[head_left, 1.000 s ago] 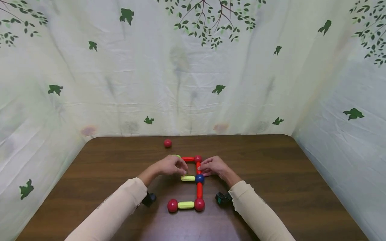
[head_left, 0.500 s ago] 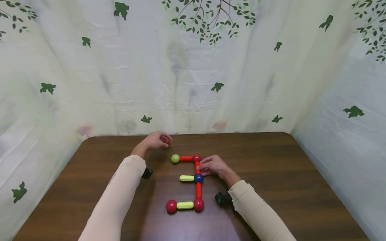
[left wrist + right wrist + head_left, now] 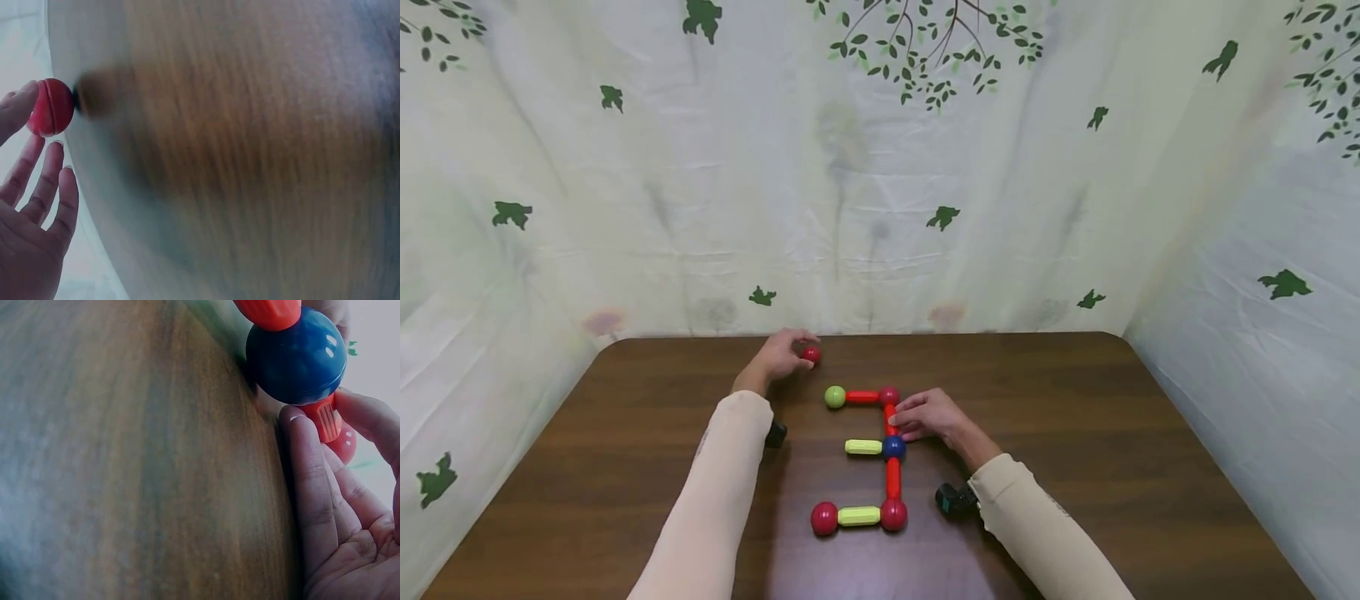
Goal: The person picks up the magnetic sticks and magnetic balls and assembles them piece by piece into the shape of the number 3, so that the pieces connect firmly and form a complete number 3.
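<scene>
In the head view my left hand (image 3: pixel 781 357) is at the table's far edge beside a loose red ball (image 3: pixel 811 354). Its fingers are spread fairly straight. In the left wrist view the thumb overlaps the ball's side and a fingertip lies at its lower edge. My right hand (image 3: pixel 931 415) pinches the upper red rod (image 3: pixel 891 419) between thumb and fingers, just beyond the blue ball (image 3: pixel 297 356). That rod joins the blue ball to a far red ball (image 3: pixel 889 395). From there another red rod (image 3: pixel 862 397) runs left to a green ball (image 3: pixel 835 397).
From the blue ball a yellow-green rod (image 3: pixel 863 447) sticks out left, its other end free. A lower red rod (image 3: pixel 892 479) leads to a near red ball (image 3: pixel 893 514). A second yellow-green rod (image 3: pixel 859 516) links that to another red ball (image 3: pixel 823 517). Printed cloth hangs behind the table.
My left hand has moved from beside the blue ball's rod to the loose red ball at the back, and its fingers have spread since half a second ago. My right hand keeps its place.
</scene>
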Tool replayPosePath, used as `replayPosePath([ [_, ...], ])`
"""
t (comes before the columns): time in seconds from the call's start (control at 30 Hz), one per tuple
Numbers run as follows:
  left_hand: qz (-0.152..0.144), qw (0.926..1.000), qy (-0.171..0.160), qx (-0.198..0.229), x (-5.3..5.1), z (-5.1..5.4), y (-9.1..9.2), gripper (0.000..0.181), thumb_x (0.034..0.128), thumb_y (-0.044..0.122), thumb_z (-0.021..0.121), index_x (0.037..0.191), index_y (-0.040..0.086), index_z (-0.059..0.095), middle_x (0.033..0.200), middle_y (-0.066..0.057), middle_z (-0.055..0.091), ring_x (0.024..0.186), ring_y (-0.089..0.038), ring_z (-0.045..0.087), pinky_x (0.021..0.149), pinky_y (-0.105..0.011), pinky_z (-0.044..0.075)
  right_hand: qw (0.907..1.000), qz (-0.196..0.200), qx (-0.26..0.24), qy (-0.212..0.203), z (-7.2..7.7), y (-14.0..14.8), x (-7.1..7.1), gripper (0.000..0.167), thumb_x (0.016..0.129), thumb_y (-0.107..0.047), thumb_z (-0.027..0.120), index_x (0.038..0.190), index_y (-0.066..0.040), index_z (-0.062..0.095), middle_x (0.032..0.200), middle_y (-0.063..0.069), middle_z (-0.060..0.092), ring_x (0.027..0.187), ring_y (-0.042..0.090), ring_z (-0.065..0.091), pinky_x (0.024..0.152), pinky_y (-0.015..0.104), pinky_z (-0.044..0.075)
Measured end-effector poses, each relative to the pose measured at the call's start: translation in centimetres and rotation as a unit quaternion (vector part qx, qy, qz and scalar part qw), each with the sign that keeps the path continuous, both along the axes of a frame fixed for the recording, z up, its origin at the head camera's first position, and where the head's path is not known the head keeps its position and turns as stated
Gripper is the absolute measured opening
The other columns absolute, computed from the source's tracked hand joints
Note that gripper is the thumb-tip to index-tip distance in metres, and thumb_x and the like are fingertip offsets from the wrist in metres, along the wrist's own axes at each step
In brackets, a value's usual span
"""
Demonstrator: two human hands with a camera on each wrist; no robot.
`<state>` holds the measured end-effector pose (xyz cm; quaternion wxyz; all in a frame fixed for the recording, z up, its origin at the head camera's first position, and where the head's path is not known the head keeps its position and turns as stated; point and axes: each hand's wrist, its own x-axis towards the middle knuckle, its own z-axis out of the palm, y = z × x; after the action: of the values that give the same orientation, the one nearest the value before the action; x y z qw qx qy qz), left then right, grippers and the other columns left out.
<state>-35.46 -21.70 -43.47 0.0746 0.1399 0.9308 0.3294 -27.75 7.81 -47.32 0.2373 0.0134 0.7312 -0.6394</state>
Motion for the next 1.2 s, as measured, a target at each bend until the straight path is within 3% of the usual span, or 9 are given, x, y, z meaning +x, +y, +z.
replayPosePath([
  [0.13,0.02,0.9983,-0.039,-0.04,0.0,0.0,0.4,0.034,0.0872,0.003,0.066,0.121,0.003,0.064,0.119,-0.022,0.058,0.108,-0.034,0.052,0.092,-0.046,0.042,1.0,0.003,0.001,0.003,0.0,0.2,-0.1,0.026,0.081,-0.001,0.075,0.103,0.01,0.067,0.079,0.009,0.069,0.064,0.016,0.068,0.063,0.032,0.056],
  [0.37,0.04,0.9974,-0.047,-0.037,0.3,-0.2,0.0,0.03,0.0854,0.005,0.07,0.116,0.006,0.066,0.116,-0.02,0.059,0.105,-0.032,0.052,0.088,-0.043,0.044,1.0,-0.004,-0.002,0.002,-0.3,-0.2,-0.2,0.025,0.08,-0.001,0.075,0.102,0.009,0.068,0.078,0.008,0.069,0.063,0.015,0.067,0.062,0.031,0.056],
  [0.6,0.02,0.9983,-0.038,-0.039,1.5,0.7,-0.8,0.037,0.085,0.014,0.073,0.12,0.004,0.065,0.115,-0.02,0.062,0.105,-0.032,0.055,0.088,-0.043,0.046,1.0,-0.002,0.003,-0.002,0.1,-0.2,-0.1,0.024,0.081,0.0,0.075,0.102,0.009,0.067,0.078,0.009,0.068,0.064,0.016,0.067,0.062,0.032,0.056],
  [0.87,-0.013,0.999,-0.015,-0.041,4.2,1.5,-1.5,0.034,0.08,0.019,0.079,0.108,0.003,0.068,0.098,-0.009,0.066,0.089,-0.023,0.058,0.078,-0.035,0.048,1.0,0.002,0.007,0.001,0.3,0.1,-0.1,0.026,0.081,-0.001,0.075,0.104,0.009,0.068,0.081,0.01,0.069,0.066,0.017,0.068,0.064,0.032,0.056],
  [1.03,-0.053,0.9984,-0.019,-0.009,6.3,1.2,-1.3,0.032,0.0786,0.016,0.08,0.106,0.003,0.069,0.096,-0.006,0.067,0.086,-0.02,0.059,0.077,-0.033,0.05,1.0,0.0,0.007,0.004,0.3,0.0,0.0,0.026,0.081,-0.002,0.075,0.104,0.008,0.068,0.082,0.01,0.07,0.065,0.017,0.068,0.064,0.032,0.056],
  [1.2,-0.073,0.996,-0.046,0.022,8.0,1.5,-0.5,0.033,0.0787,0.005,0.078,0.11,0.003,0.067,0.101,-0.007,0.065,0.09,-0.022,0.061,0.08,-0.035,0.051,1.0,0.004,0.007,0.004,0.4,0.3,0.0,0.027,0.081,-0.002,0.075,0.104,0.009,0.067,0.082,0.009,0.069,0.067,0.017,0.068,0.065,0.032,0.056],
])
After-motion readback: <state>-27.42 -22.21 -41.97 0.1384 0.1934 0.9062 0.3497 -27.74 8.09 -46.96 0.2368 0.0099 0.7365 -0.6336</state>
